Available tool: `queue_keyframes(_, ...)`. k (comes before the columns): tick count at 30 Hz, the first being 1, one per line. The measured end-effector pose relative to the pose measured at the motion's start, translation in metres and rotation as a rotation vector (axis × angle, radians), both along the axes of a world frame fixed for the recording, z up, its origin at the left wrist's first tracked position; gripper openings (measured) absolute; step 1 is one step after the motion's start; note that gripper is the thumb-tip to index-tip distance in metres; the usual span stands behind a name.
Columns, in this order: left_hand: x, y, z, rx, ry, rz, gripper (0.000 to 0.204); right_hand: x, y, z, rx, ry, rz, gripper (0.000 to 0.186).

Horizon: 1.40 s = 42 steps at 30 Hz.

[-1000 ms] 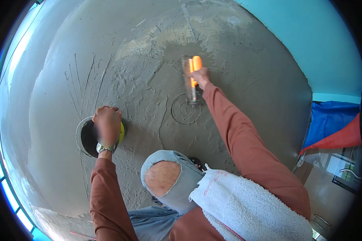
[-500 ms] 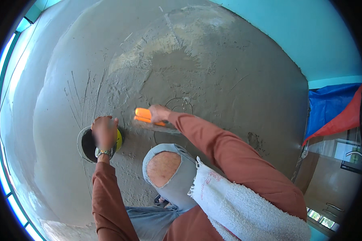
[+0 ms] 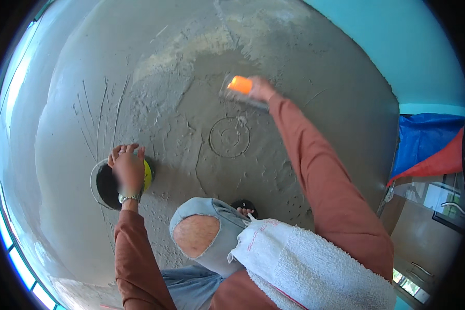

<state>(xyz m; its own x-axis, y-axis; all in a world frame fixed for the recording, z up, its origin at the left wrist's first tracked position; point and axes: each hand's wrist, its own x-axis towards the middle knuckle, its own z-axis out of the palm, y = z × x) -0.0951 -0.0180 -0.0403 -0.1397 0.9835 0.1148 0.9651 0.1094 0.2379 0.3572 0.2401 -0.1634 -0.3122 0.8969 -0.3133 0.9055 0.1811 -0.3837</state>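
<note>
My right hand (image 3: 261,88) grips a steel trowel with an orange handle (image 3: 239,84), its blade on or just over grey, wet-looking cement (image 3: 181,119) in the upper middle. Below it, circles are scored in the surface. At lower left, my left hand (image 3: 128,168) rests bent-fingered on the rim of a dark bucket (image 3: 107,186) with a yellow band, seemingly gripping it; its middle is blurred. My knee (image 3: 195,235) in torn pale jeans and a sandalled foot (image 3: 244,209) are below, with a white towel (image 3: 305,258) over the lower right.
A turquoise wall (image 3: 377,36) borders the cement at upper right. Blue and red sheeting (image 3: 418,139) lies at the right, above glossy panels with metal handles (image 3: 421,271). A green-framed window (image 3: 13,258) runs along the left rim, and scratched lines fan out left of centre.
The trowel has swung down-left, turning crosswise, and then back up-right to the upper middle, uncovering the circles. My left hand stays at the bucket as the view shifts slightly.
</note>
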Motion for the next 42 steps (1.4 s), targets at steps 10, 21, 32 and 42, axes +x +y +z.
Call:
queue_keyframes(10,-0.013,-0.008,0.0,-0.03,0.057,0.052,0.021,-0.034,-0.213,0.069,-0.201,0.034,-0.395,0.037)
queue_keyframes(21,-0.01,-0.008,0.006,-0.033,0.023,0.037,0.025,0.023,-0.094,-0.024,-0.14,0.355,-0.824,0.037)
queue_keyframes(32,-0.013,-0.012,0.007,-0.013,0.027,0.054,0.023,-0.18,-0.174,0.034,-0.362,0.045,-0.107,0.035)
queue_keyframes(42,-0.02,-0.015,-0.004,0.001,0.041,0.053,0.021,-0.11,-0.184,0.051,-0.004,-0.017,-0.019,0.035)
